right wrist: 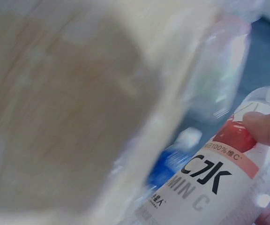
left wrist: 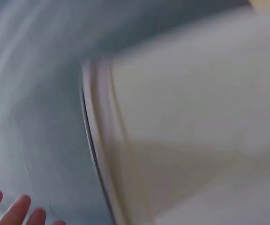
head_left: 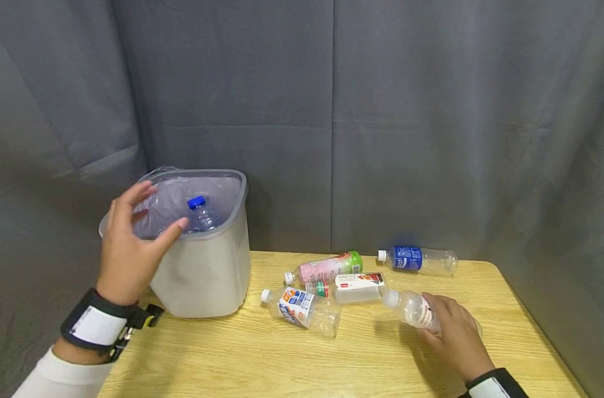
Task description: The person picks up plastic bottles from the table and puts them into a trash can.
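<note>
My right hand [head_left: 456, 331] grips a clear plastic bottle [head_left: 410, 308] with a white cap, tilted over the right side of the table. In the right wrist view that bottle [right wrist: 205, 183] shows a white label with red fruit, the thumb lying across it. My left hand [head_left: 130, 249] is raised at the near left rim of a light grey bin [head_left: 202, 276], fingers spread and holding nothing. Inside the bin's pale liner stands a clear bottle with a blue cap [head_left: 197, 202]. The left wrist view shows the bin's wall [left wrist: 196, 103] beside several fingertips [left wrist: 15, 211].
Several bottles lie on the wooden table [head_left: 222, 359]: one with an orange-and-blue label [head_left: 297, 307], a pink-and-green one [head_left: 327, 268], a clear square one [head_left: 360, 288] and a blue-labelled one [head_left: 406, 258]. Grey curtain [head_left: 282, 110] hangs behind and on both sides.
</note>
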Action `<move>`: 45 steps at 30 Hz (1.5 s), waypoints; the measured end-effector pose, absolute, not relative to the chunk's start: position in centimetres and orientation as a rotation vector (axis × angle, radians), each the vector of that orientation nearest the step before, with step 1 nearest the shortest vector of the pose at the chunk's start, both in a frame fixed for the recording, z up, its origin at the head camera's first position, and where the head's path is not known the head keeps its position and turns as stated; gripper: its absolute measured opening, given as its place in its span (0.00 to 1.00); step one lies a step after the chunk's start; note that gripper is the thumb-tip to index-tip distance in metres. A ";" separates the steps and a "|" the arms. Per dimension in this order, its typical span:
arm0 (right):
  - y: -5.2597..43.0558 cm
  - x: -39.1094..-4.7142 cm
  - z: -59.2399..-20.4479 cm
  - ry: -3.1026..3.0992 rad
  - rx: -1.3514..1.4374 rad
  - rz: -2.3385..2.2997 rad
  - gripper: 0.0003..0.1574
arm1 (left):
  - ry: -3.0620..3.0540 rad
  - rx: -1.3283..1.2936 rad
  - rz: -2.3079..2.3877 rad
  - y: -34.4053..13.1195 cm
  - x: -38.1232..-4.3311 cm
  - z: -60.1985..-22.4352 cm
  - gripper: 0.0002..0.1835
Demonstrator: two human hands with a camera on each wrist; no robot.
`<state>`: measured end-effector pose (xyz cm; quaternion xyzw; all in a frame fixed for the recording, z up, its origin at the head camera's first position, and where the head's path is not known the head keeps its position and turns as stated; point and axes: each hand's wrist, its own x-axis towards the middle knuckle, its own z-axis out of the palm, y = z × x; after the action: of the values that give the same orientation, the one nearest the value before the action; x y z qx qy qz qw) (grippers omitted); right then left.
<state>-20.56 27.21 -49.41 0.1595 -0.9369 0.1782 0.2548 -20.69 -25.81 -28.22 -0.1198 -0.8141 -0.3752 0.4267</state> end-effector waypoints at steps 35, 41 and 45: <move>11.3 -13.2 -45.7 -2.372 0.891 0.820 0.46 | -2.223 -0.681 -2.099 -8.5 -13.2 -47.4 0.38; 11.2 -13.6 -45.7 -2.358 0.908 0.810 0.47 | -2.219 -0.743 -2.000 -8.9 -13.5 -47.2 0.37; 11.4 -14.6 -45.8 -2.317 0.932 0.825 0.49 | -2.173 -0.720 -1.951 -9.6 -14.0 -46.1 0.38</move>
<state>-14.61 11.40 -45.76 0.3427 -0.8523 0.3034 0.2530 -14.02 -9.63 -46.14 -0.2390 -0.7207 -0.6473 0.0668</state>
